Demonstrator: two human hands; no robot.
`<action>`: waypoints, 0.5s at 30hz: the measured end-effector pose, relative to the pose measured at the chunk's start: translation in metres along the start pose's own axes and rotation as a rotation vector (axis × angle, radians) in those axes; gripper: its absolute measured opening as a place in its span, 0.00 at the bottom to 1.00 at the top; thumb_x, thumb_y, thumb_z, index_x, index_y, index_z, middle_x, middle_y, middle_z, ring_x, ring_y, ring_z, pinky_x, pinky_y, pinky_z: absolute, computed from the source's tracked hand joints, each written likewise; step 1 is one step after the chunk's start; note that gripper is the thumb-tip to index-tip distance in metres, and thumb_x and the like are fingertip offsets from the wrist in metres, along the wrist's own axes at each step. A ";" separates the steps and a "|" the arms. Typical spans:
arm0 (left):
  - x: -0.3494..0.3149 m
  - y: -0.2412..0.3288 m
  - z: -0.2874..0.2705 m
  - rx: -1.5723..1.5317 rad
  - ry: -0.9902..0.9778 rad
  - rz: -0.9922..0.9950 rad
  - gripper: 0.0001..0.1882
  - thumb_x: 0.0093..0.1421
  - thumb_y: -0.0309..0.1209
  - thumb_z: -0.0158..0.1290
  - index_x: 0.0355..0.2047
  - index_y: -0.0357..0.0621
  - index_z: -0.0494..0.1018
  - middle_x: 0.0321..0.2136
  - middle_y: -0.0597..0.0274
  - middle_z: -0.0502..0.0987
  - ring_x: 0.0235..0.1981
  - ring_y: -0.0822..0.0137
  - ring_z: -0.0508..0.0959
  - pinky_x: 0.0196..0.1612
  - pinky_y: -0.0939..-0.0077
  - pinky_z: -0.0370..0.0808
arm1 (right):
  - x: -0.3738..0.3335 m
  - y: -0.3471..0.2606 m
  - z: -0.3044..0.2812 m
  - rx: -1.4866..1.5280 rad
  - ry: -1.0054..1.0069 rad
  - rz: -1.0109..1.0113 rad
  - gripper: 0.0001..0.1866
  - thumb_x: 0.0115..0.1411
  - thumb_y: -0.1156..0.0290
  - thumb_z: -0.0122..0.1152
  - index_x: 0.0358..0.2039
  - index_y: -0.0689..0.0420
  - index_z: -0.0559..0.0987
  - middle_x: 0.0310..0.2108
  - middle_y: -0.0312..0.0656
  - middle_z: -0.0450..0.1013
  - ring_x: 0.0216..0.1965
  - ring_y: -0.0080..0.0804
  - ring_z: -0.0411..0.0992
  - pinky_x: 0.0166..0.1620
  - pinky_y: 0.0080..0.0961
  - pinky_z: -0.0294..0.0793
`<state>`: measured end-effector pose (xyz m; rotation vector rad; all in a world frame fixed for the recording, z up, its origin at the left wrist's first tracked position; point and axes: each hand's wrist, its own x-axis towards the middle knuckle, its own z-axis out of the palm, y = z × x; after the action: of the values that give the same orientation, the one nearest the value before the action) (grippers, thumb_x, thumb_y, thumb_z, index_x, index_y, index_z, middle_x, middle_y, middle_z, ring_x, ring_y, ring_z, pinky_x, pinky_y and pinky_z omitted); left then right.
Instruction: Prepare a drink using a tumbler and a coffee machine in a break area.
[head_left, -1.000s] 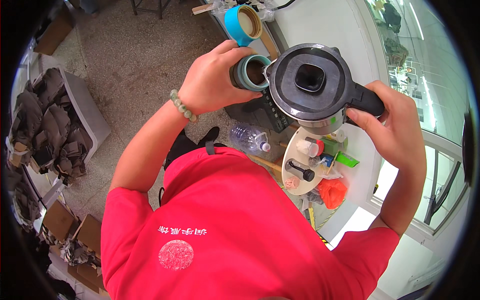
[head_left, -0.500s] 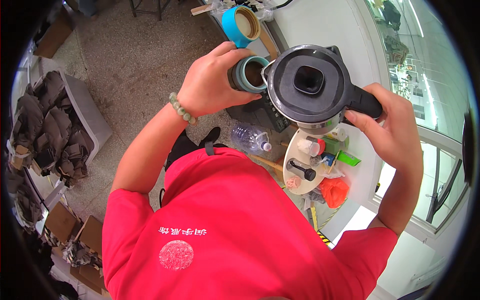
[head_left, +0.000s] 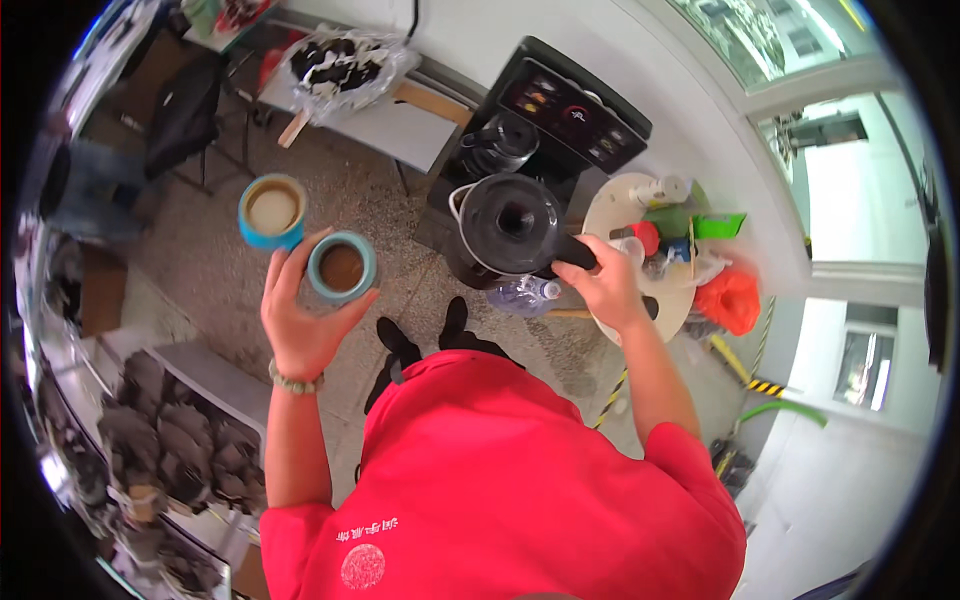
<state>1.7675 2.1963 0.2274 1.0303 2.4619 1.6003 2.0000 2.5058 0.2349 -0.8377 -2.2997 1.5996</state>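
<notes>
My left hand [head_left: 308, 325] is closed around an open thermos cup [head_left: 343, 237] with a pale blue rim; brown liquid shows inside. Its blue cap [head_left: 250, 232] is off the mouth, beside my fingertips, its inner side facing up; whether it is hinged to the cup I cannot tell. My right hand [head_left: 608, 288] grips the black handle of a kettle [head_left: 510, 225] with a black lid and a spout pointing left. The kettle is at the near part of a black tea appliance [head_left: 575, 110], close to a second, glass pot [head_left: 503, 140]. Whether its base touches is hidden.
A round cream side table [head_left: 602, 210] right of the kettle carries jars and a green packet [head_left: 718, 226]; an orange-red bag [head_left: 728, 300] is beside it. A large clear bottle [head_left: 522, 296] stands below. Left are a white bench [head_left: 400, 135] and a bin of dark pieces [head_left: 185, 440].
The kettle has moved away from the cup's mouth, over to the black appliance, still in my right hand. My left hand has carried the cup and cap left and lower in view.
</notes>
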 end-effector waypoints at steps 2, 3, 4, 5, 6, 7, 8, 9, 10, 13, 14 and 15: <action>0.001 0.005 -0.001 0.004 0.016 -0.037 0.37 0.42 0.24 0.77 0.55 0.37 0.78 0.49 0.55 0.81 0.51 0.59 0.82 0.57 0.64 0.78 | 0.002 0.046 -0.010 -0.041 0.078 0.019 0.14 0.62 0.68 0.73 0.43 0.63 0.82 0.30 0.35 0.78 0.33 0.17 0.75 0.36 0.21 0.75; -0.001 0.006 0.002 0.007 0.024 -0.060 0.38 0.42 0.24 0.76 0.56 0.36 0.77 0.49 0.55 0.81 0.52 0.58 0.81 0.59 0.64 0.78 | 0.002 0.071 -0.018 -0.106 0.130 0.034 0.14 0.63 0.66 0.73 0.43 0.63 0.82 0.30 0.35 0.79 0.31 0.18 0.76 0.35 0.22 0.75; -0.005 0.006 0.001 0.021 -0.004 -0.051 0.38 0.42 0.24 0.76 0.56 0.36 0.77 0.49 0.55 0.81 0.52 0.58 0.81 0.59 0.64 0.78 | 0.000 0.092 -0.023 -0.169 0.176 0.053 0.15 0.63 0.65 0.73 0.42 0.63 0.82 0.29 0.36 0.79 0.30 0.19 0.76 0.34 0.22 0.75; -0.010 0.004 0.002 0.030 0.017 -0.058 0.39 0.41 0.23 0.76 0.57 0.35 0.76 0.50 0.55 0.81 0.54 0.58 0.80 0.60 0.64 0.77 | -0.003 0.110 -0.027 -0.147 0.187 0.069 0.15 0.63 0.65 0.73 0.42 0.63 0.82 0.29 0.36 0.79 0.30 0.19 0.76 0.34 0.22 0.75; -0.014 0.001 0.004 0.036 0.045 -0.064 0.40 0.41 0.21 0.76 0.58 0.34 0.75 0.51 0.55 0.81 0.55 0.58 0.80 0.61 0.64 0.76 | -0.002 0.128 -0.033 -0.171 0.280 0.088 0.16 0.63 0.62 0.73 0.41 0.63 0.82 0.28 0.37 0.79 0.30 0.21 0.77 0.34 0.23 0.76; -0.017 -0.001 0.006 0.042 0.075 -0.070 0.41 0.41 0.20 0.75 0.59 0.33 0.74 0.52 0.54 0.80 0.56 0.58 0.79 0.62 0.64 0.75 | 0.000 0.145 -0.038 -0.196 0.372 0.107 0.17 0.63 0.60 0.73 0.40 0.62 0.82 0.27 0.39 0.79 0.29 0.22 0.77 0.35 0.24 0.77; -0.020 -0.001 0.008 0.053 0.062 -0.062 0.41 0.41 0.20 0.75 0.59 0.33 0.74 0.52 0.54 0.80 0.56 0.58 0.79 0.62 0.64 0.75 | 0.003 0.161 -0.043 -0.224 0.460 0.125 0.19 0.63 0.57 0.73 0.39 0.62 0.82 0.26 0.40 0.79 0.29 0.24 0.78 0.35 0.25 0.77; -0.024 0.000 0.008 0.057 0.073 -0.083 0.42 0.41 0.19 0.75 0.59 0.33 0.73 0.53 0.54 0.80 0.57 0.57 0.78 0.63 0.63 0.74 | 0.007 0.178 -0.046 -0.209 0.463 0.132 0.19 0.63 0.57 0.73 0.39 0.62 0.82 0.26 0.40 0.79 0.29 0.24 0.78 0.35 0.25 0.77; -0.027 0.002 0.009 0.061 0.086 -0.105 0.42 0.41 0.18 0.74 0.60 0.32 0.73 0.55 0.53 0.79 0.58 0.57 0.78 0.64 0.63 0.73 | 0.012 0.194 -0.048 -0.130 0.537 0.173 0.19 0.63 0.57 0.73 0.39 0.62 0.81 0.26 0.40 0.79 0.28 0.24 0.77 0.33 0.25 0.78; -0.038 0.005 0.007 0.063 0.121 -0.158 0.42 0.42 0.16 0.73 0.61 0.32 0.72 0.57 0.51 0.78 0.59 0.57 0.77 0.65 0.62 0.72 | 0.026 0.230 -0.051 0.032 0.677 0.265 0.20 0.64 0.57 0.73 0.38 0.63 0.81 0.26 0.40 0.79 0.26 0.24 0.77 0.31 0.25 0.78; -0.042 0.007 0.008 0.050 0.150 -0.190 0.42 0.43 0.15 0.72 0.61 0.31 0.72 0.59 0.51 0.77 0.60 0.56 0.77 0.66 0.62 0.72 | 0.032 0.238 -0.051 0.092 0.717 0.260 0.19 0.64 0.57 0.72 0.38 0.62 0.81 0.27 0.39 0.79 0.25 0.23 0.77 0.30 0.24 0.78; -0.046 0.009 0.008 0.036 0.178 -0.222 0.41 0.43 0.15 0.71 0.61 0.31 0.72 0.60 0.51 0.76 0.60 0.56 0.76 0.66 0.61 0.72 | 0.038 0.245 -0.051 0.152 0.758 0.255 0.19 0.65 0.57 0.72 0.38 0.62 0.81 0.27 0.38 0.80 0.24 0.22 0.78 0.29 0.22 0.78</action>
<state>1.8104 2.1804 0.2166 0.6142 2.6154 1.6467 2.0740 2.6279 0.0256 -1.4328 -1.5668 1.2108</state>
